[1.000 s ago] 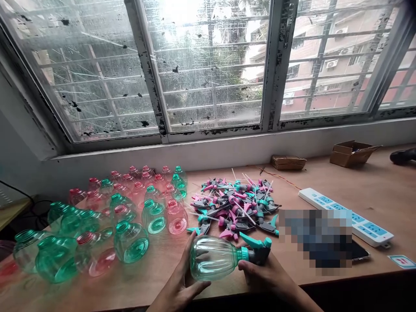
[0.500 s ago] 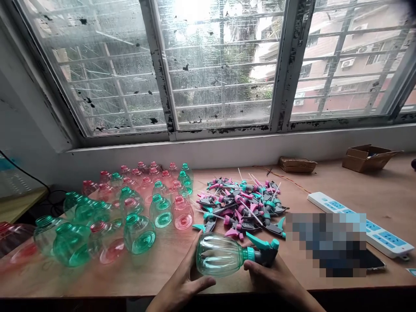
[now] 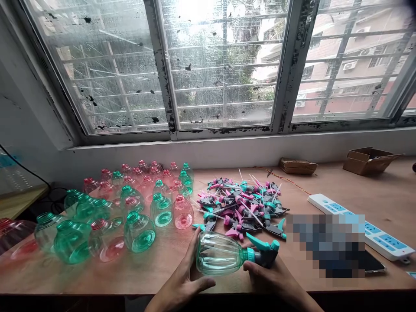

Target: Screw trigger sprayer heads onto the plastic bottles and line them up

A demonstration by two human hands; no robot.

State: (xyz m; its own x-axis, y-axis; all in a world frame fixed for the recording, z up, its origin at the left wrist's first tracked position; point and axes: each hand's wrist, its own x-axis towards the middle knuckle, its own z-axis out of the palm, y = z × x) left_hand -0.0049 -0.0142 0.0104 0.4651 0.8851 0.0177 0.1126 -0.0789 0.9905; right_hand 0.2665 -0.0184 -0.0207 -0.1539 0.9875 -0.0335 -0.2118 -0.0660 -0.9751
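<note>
A clear green spray bottle (image 3: 219, 255) lies on its side between my hands, just above the table's front edge. Its teal and dark grey trigger head (image 3: 264, 251) sits on the neck and points right. My left hand (image 3: 186, 275) cups the base end, thumb apart below and fingers partly hidden behind the bottle. At the neck, my right hand (image 3: 268, 277) grips the collar and trigger head from below, its thumb against the collar. Beyond the bottle is a pile of loose trigger heads (image 3: 242, 206) in pink, teal and grey, with thin tubes.
Several open green and pink bottles (image 3: 140, 236) stand on the left of the wooden table (image 3: 169, 268). To the right are a white power strip (image 3: 388, 242) and a dark flat device (image 3: 373, 261), partly blurred out. Two cardboard boxes (image 3: 367, 162) rest near the window wall.
The view has shifted very slightly. Both hands and the spray bottle keep nearly the same pose.
</note>
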